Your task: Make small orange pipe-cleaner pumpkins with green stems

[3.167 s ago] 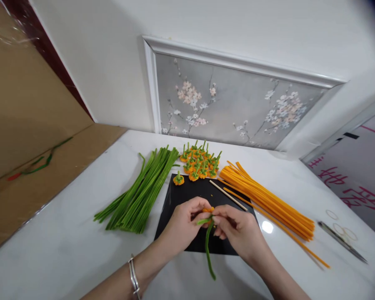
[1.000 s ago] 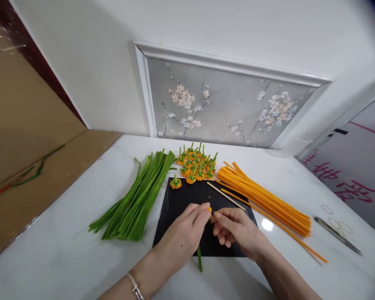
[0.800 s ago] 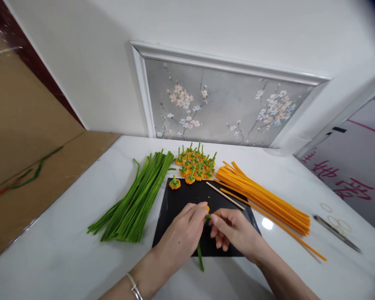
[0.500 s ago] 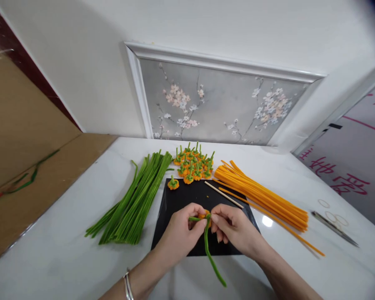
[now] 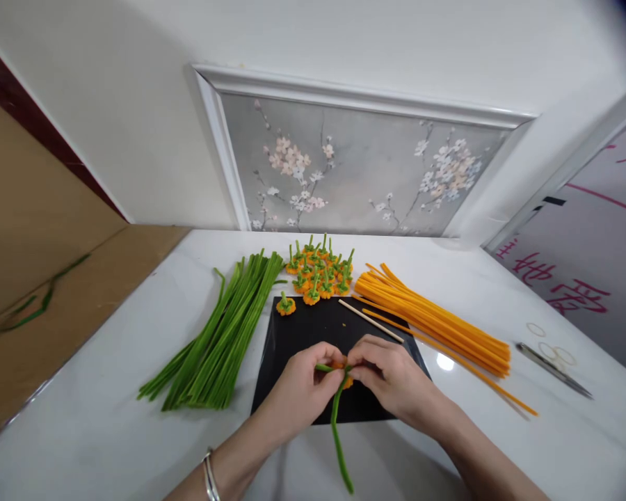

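Note:
Over the black mat [image 5: 302, 327], both hands meet at a small orange pumpkin of pipe cleaner [image 5: 348, 383], mostly covered by fingers. My left hand [image 5: 305, 383] pinches it from the left, a short green end sticking out by the thumb. My right hand [image 5: 389, 372] is closed at the green pipe cleaner [image 5: 339, 435] on top of the pumpkin, thumb and index finger pressed together. The long green tail hangs down toward the table's front. Beyond the mat stand several finished-looking orange pumpkins with green stems [image 5: 320, 271]; one single pumpkin [image 5: 286, 305] sits at the mat's far left corner.
A bundle of green pipe cleaners [image 5: 219, 341] lies left, a bundle of orange ones [image 5: 438, 320] right. A thin wooden stick [image 5: 370, 320] crosses the mat's far right part. Tweezers [image 5: 553, 369] and rubber bands [image 5: 547, 350] lie far right. A cardboard box [image 5: 36, 278] borders the left.
My right hand's fingers have shifted from the pumpkin's right side onto the green strand at its top. The hanging green tail has swung to the left. The camera view has shifted slightly.

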{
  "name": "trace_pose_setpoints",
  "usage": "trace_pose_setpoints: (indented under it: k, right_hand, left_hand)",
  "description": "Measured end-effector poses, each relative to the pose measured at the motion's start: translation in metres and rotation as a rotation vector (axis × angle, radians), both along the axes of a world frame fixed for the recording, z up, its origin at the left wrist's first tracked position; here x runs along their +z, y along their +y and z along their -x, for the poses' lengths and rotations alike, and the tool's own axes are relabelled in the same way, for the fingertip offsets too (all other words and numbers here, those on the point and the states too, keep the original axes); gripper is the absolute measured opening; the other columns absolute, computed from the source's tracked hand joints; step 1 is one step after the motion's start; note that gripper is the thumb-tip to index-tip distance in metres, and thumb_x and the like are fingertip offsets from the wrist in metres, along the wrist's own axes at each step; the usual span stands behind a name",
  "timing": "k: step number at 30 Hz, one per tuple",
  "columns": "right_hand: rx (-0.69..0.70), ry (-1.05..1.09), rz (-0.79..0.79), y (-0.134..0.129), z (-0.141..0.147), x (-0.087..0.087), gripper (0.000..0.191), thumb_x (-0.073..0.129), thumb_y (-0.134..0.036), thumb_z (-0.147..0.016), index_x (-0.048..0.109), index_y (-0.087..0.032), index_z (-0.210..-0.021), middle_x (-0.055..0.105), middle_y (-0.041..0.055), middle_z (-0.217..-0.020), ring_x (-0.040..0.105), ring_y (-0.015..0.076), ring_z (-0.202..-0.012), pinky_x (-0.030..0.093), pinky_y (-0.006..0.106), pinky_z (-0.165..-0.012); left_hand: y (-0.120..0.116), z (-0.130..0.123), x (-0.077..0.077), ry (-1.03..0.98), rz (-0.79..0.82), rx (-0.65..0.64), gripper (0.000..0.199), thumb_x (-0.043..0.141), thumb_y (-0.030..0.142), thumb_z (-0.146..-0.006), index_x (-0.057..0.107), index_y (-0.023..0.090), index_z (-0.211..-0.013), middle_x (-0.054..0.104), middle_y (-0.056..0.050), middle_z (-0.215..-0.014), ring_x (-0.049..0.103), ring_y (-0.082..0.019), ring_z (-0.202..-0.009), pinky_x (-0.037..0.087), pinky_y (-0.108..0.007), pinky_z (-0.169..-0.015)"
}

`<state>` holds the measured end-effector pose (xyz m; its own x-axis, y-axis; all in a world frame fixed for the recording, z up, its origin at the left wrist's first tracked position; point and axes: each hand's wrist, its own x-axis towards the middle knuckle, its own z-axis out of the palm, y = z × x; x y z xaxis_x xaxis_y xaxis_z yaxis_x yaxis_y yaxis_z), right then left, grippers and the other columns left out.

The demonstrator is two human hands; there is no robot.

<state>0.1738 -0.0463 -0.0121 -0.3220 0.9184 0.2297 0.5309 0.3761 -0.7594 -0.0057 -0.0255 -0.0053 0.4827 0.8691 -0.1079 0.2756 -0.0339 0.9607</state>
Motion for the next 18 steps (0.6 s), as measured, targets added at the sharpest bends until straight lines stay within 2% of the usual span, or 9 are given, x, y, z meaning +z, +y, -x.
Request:
trace_pose_setpoints:
  k: [7,13,18]
  right_hand:
    - [0.050,-0.137,-0.062,-0.005,0.003,0.000,0.018,0.050,-0.007,-0.087,0.060,-0.020,-0.079,0.059,0.0015,-0.082,0.058,0.0132,-0.075,0.043,0.022,-0.067]
    - [-0.024,-0.254,-0.194,-0.010,0.008,0.002,0.020,0.044,-0.011,-0.090,0.059,-0.018,-0.079,0.059,0.0038,-0.079,0.055,0.0148,-0.074,0.044,0.024,-0.067]
    - [0.024,-0.363,-0.372,-0.008,0.009,-0.001,0.023,0.041,-0.008,-0.090,0.060,-0.018,-0.082,0.061,0.0050,-0.079,0.053,0.0161,-0.073,0.041,0.027,-0.068]
  left_hand:
    - [0.002,0.005,0.001,0.074,-0.030,-0.136,0.014,0.048,0.009,-0.076,0.061,0.014,-0.078,0.062,0.000,-0.075,0.055,-0.012,-0.071,0.042,-0.022,-0.063]
    - [0.002,0.005,0.008,0.058,0.041,-0.149,0.008,0.057,0.018,-0.077,0.062,0.014,-0.082,0.062,0.000,-0.076,0.055,-0.013,-0.070,0.042,-0.023,-0.062]
    - [0.003,0.006,0.006,0.017,0.071,-0.131,0.008,0.061,0.016,-0.074,0.064,0.014,-0.080,0.066,-0.002,-0.079,0.059,-0.016,-0.077,0.045,-0.025,-0.069]
